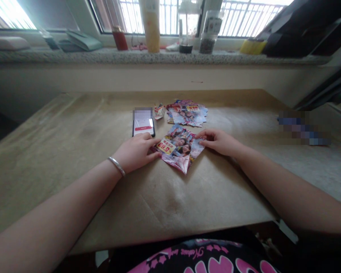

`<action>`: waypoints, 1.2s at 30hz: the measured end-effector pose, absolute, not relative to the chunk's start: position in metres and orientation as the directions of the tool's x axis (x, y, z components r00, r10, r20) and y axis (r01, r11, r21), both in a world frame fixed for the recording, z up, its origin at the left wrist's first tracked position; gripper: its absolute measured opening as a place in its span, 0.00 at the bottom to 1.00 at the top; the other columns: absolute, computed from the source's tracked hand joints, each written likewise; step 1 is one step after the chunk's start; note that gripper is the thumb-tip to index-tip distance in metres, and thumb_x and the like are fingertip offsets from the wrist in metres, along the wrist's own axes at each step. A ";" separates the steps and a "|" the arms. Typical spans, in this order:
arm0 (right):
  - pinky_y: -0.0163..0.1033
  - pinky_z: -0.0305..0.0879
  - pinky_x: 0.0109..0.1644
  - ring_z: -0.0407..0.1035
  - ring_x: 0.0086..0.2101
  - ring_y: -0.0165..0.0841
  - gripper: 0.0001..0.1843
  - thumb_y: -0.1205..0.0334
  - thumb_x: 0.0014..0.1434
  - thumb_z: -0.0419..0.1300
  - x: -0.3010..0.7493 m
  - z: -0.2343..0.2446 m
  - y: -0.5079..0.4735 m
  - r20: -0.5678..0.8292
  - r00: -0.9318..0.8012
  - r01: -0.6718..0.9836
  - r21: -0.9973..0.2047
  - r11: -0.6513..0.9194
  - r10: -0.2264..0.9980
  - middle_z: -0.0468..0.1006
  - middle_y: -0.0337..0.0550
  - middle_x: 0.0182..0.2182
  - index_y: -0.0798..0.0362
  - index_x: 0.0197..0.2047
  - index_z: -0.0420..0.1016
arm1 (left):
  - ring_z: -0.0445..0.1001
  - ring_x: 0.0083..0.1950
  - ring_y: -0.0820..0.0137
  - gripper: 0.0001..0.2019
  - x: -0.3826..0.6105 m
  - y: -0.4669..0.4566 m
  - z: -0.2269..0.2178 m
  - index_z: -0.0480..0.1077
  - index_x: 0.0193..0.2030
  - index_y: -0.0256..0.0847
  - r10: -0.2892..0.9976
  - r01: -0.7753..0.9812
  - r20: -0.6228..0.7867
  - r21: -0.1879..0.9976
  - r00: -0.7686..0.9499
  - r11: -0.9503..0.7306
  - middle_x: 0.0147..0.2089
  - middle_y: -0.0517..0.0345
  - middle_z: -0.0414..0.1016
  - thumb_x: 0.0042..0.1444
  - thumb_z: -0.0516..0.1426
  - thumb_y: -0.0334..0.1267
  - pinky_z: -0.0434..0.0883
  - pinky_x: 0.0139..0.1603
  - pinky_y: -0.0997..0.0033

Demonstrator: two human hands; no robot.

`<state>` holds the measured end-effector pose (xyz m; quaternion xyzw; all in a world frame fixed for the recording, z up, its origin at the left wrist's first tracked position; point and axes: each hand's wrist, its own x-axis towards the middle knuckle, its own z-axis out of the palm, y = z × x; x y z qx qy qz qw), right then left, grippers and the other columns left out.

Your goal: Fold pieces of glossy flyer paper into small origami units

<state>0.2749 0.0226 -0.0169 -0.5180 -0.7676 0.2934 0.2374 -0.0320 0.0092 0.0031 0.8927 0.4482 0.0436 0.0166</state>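
Note:
A glossy printed flyer [181, 148], partly folded so that one corner points toward me, lies on the table [125, 212]. Its left edge is between the thumb and fingers of my left hand [136, 152], which wears a silver bangle. At the opposite edge, my right hand [219, 142] pinches a pale part of the same paper between thumb and fingertips. Just beyond it sits a fanned pile of similar flyers [187, 114]. A small crumpled or folded piece of printed paper [159, 112] rests left of that pile. Past my left hand, a phone [143, 125] lies with its screen lit.
A blurred dark item [301, 129] lies at the table's right side. Behind the table, a stone windowsill [88, 57] bears a red-brown bottle [119, 40], a tall yellowish container [151, 32], clear jars, a yellow object [252, 46] and a dark bag [295, 30].

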 end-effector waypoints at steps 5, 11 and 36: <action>0.34 0.52 0.21 0.55 0.18 0.26 0.16 0.54 0.54 0.58 0.280 -0.018 0.027 0.024 -0.212 0.659 -0.735 0.161 0.977 0.62 0.33 0.17 0.51 0.42 0.77 | 0.71 0.43 0.63 0.22 -0.031 0.006 0.004 0.70 0.55 0.44 0.818 0.816 0.059 0.052 0.573 -0.575 0.45 0.50 0.70 0.59 0.52 0.53 0.68 0.43 0.66; 0.37 0.63 0.29 0.64 0.24 0.29 0.12 0.57 0.55 0.58 0.275 -0.021 0.027 0.184 -0.231 0.670 -0.682 0.294 0.955 0.74 0.40 0.28 0.51 0.40 0.78 | 0.71 0.43 0.65 0.17 -0.029 0.006 0.001 0.73 0.49 0.42 0.748 0.752 0.141 0.028 0.649 -0.658 0.44 0.51 0.71 0.61 0.51 0.47 0.69 0.41 0.67; 0.48 0.60 0.58 0.69 0.48 0.37 0.11 0.55 0.60 0.57 0.244 0.002 -0.007 0.316 -0.611 0.627 -0.366 0.687 0.726 0.79 0.44 0.43 0.49 0.39 0.79 | 0.70 0.41 0.65 0.14 -0.027 0.009 0.002 0.76 0.40 0.42 0.562 0.613 0.291 -0.129 0.775 -0.779 0.38 0.55 0.76 0.64 0.49 0.40 0.67 0.41 0.66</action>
